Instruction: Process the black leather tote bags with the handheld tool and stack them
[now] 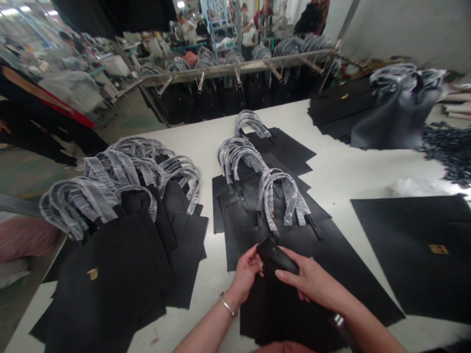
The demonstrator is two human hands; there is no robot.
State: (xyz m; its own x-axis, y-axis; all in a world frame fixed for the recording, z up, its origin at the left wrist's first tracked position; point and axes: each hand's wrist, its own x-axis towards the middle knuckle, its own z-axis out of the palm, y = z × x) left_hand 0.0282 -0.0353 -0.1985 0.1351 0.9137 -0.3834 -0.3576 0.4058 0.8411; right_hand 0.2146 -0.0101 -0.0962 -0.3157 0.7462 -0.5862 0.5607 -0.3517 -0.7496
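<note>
Both hands hold one black panel (270, 289) near the table's front edge. My left hand (248, 272) pinches its upper left corner, a bracelet on that wrist. My right hand (307, 278) grips the folded upper edge from the right, thumb on top. Just beyond lie stacked black panels (342, 255) with plastic-wrapped handles (281, 189). Further left, a larger pile of black panels (110, 274) carries many wrapped handles (81, 201) and shows a small gold clasp (92, 274).
A single black panel (415, 250) with a gold clasp lies on the right of the white table (331, 166). More panels (342, 105) and small dark pieces (449, 149) are at back right. Behind the table stands a metal rack (221, 71). A person (47, 113) is at far left.
</note>
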